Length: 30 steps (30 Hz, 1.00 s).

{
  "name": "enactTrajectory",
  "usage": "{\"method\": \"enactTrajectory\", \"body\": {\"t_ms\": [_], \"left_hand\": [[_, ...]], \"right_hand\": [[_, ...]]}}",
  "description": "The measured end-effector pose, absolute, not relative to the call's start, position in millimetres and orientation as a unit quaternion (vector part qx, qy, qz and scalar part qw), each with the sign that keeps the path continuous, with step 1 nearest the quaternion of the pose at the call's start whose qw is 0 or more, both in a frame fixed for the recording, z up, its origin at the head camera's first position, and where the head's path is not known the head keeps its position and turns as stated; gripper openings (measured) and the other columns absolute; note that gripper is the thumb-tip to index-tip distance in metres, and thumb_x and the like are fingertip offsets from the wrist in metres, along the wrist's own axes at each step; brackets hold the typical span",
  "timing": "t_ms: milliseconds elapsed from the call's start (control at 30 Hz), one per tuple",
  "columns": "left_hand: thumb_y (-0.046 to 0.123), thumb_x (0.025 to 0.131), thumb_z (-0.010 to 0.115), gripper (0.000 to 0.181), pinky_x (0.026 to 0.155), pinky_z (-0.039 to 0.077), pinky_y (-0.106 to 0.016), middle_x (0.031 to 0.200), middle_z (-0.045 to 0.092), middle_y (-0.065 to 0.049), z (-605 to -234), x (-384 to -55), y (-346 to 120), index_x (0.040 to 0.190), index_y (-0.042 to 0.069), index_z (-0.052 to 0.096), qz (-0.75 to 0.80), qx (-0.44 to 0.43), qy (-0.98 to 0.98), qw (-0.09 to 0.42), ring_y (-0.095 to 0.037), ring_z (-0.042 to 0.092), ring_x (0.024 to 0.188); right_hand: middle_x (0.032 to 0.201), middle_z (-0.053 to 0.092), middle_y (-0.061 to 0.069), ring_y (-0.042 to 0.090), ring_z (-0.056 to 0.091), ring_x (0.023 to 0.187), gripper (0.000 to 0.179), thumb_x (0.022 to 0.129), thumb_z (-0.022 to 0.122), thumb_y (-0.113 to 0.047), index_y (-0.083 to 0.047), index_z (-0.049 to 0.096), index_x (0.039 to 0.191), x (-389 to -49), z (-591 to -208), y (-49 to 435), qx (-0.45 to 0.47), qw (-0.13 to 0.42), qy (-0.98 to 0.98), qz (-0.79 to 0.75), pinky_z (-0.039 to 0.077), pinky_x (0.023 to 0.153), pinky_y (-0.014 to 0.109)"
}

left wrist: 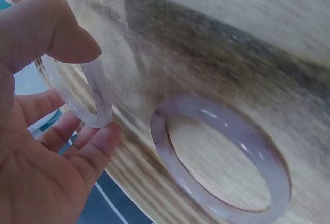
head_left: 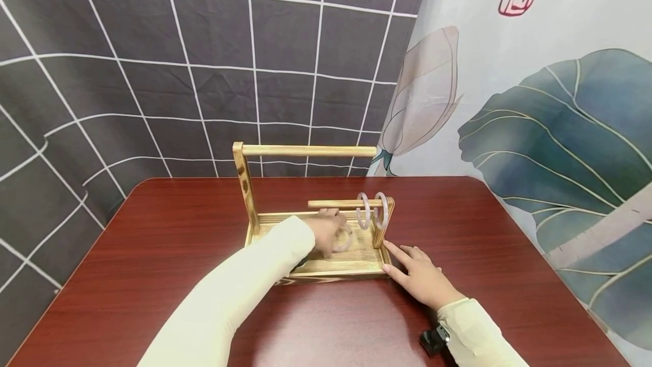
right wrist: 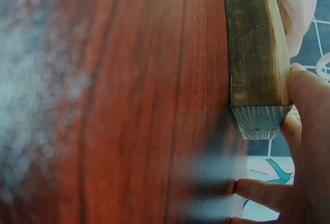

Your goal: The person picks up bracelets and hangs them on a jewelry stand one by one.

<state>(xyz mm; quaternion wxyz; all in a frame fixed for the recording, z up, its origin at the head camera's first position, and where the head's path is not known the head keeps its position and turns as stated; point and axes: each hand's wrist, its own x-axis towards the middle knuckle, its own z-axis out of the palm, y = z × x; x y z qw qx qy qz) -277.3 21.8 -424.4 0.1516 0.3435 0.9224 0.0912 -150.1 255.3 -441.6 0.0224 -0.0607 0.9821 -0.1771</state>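
Observation:
My left hand (head_left: pixel 323 232) reaches over the base of a wooden rack (head_left: pixel 331 274). In the left wrist view, its thumb and fingers pinch a pale lilac bangle (left wrist: pixel 104 100). Beside that hand, a second bangle (left wrist: pixel 258 147) lies flat on the wooden base. Two more bangles, one (head_left: pixel 367 214) to the left and another (head_left: pixel 386 214) to the right, hang on the lower bar (head_left: pixel 331 204). My right hand (head_left: pixel 420 276) rests at the rack's right end. Its thumb and index finger touch the edge of the base, with the fingers extended.
A longer upper bar (head_left: pixel 311 150) runs from the tall left post (head_left: pixel 247 191) above the lower bar. The rack stands on a red-brown table (head_left: pixel 178 248). Behind it hang a dark gridded curtain (head_left: pixel 214 95) and a leaf-patterned cloth (head_left: pixel 560 129).

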Motion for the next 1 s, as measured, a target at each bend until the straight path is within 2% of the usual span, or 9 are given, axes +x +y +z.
{"method": "enactTrajectory", "body": {"t_ms": [233, 433, 500, 567, 633, 700, 767, 867, 1000], "left_hand": [[0.005, 0.057, 0.086, 0.091, 0.096, 0.046, -0.033, 0.145, 0.041, -0.016, -416, -276, 11, 0.137, 0.015, 0.043, 0.119, 0.328, 0.919, 0.184, -0.026, 0.042, 0.129], [0.0, 0.06, 0.079, 0.076, 0.061, 0.051, -0.027, 0.118, 0.055, -0.012, -411, -274, 0, 0.125, 0.018, 0.044, 0.146, 0.314, 0.918, 0.194, -0.019, 0.056, 0.088], [0.001, 0.06, 0.078, 0.074, 0.064, 0.052, -0.028, 0.121, 0.056, -0.011, -409, -273, -3, 0.124, 0.018, 0.044, 0.141, 0.313, 0.921, 0.185, -0.019, 0.058, 0.09], [0.004, 0.061, 0.08, 0.076, 0.08, 0.053, -0.031, 0.131, 0.051, -0.015, -406, -272, -7, 0.127, 0.017, 0.044, 0.133, 0.314, 0.924, 0.171, -0.024, 0.056, 0.108], [0.01, 0.064, 0.081, 0.08, 0.096, 0.047, -0.033, 0.144, 0.039, -0.02, -404, -272, -11, 0.135, 0.014, 0.043, 0.123, 0.317, 0.928, 0.152, -0.03, 0.041, 0.129], [0.013, 0.067, 0.08, 0.084, 0.1, 0.045, -0.036, 0.151, 0.025, -0.025, -401, -271, -16, 0.142, 0.013, 0.042, 0.124, 0.318, 0.93, 0.14, -0.037, 0.026, 0.139], [0.012, 0.069, 0.077, 0.083, 0.096, 0.047, -0.035, 0.151, 0.019, -0.025, -398, -271, -20, 0.144, 0.012, 0.042, 0.129, 0.319, 0.929, 0.135, -0.038, 0.025, 0.137], [0.012, 0.067, 0.077, 0.075, 0.084, 0.05, -0.03, 0.142, 0.025, -0.02, -395, -272, -26, 0.137, 0.012, 0.05, 0.125, 0.326, 0.93, 0.118, -0.032, 0.033, 0.123], [0.008, 0.065, 0.076, 0.064, 0.084, 0.046, -0.028, 0.131, 0.031, -0.015, -394, -272, -34, 0.126, 0.011, 0.059, 0.131, 0.327, 0.93, 0.106, -0.027, 0.035, 0.112]], "right_hand": [[0.138, 0.048, 0.019, 0.044, 0.039, 0.131, 0.06, 0.094, 0.048, -0.056, -0.028, 0.043, 0.146, -149, -441, 255, -0.062, 0.024, 0.981, -0.181, 0.028, 0.081, 0.084], [0.138, 0.047, 0.019, 0.045, 0.038, 0.131, 0.06, 0.094, 0.048, -0.056, -0.028, 0.042, 0.147, -149, -439, 255, -0.062, 0.027, 0.981, -0.181, 0.028, 0.081, 0.084], [0.138, 0.047, 0.019, 0.045, 0.038, 0.131, 0.06, 0.094, 0.048, -0.056, -0.028, 0.042, 0.147, -149, -438, 255, -0.062, 0.029, 0.981, -0.183, 0.027, 0.082, 0.084], [0.138, 0.047, 0.02, 0.045, 0.038, 0.131, 0.06, 0.094, 0.048, -0.055, -0.027, 0.042, 0.147, -149, -437, 255, -0.063, 0.029, 0.98, -0.185, 0.028, 0.082, 0.084], [0.138, 0.048, 0.019, 0.044, 0.038, 0.131, 0.059, 0.094, 0.049, -0.055, -0.027, 0.042, 0.146, -149, -437, 255, -0.063, 0.028, 0.98, -0.186, 0.028, 0.082, 0.083], [0.138, 0.048, 0.019, 0.044, 0.039, 0.13, 0.059, 0.094, 0.049, -0.055, -0.027, 0.043, 0.146, -149, -437, 255, -0.063, 0.026, 0.98, -0.186, 0.029, 0.081, 0.083], [0.138, 0.048, 0.019, 0.044, 0.04, 0.129, 0.059, 0.094, 0.049, -0.055, -0.027, 0.043, 0.146, -149, -437, 255, -0.063, 0.026, 0.98, -0.185, 0.03, 0.081, 0.083], [0.137, 0.048, 0.019, 0.043, 0.041, 0.129, 0.059, 0.094, 0.049, -0.054, -0.027, 0.043, 0.146, -148, -437, 255, -0.063, 0.027, 0.98, -0.185, 0.03, 0.081, 0.083], [0.137, 0.048, 0.019, 0.043, 0.041, 0.128, 0.059, 0.094, 0.049, -0.054, -0.027, 0.043, 0.146, -148, -436, 254, -0.063, 0.029, 0.98, -0.185, 0.03, 0.081, 0.083]]}}
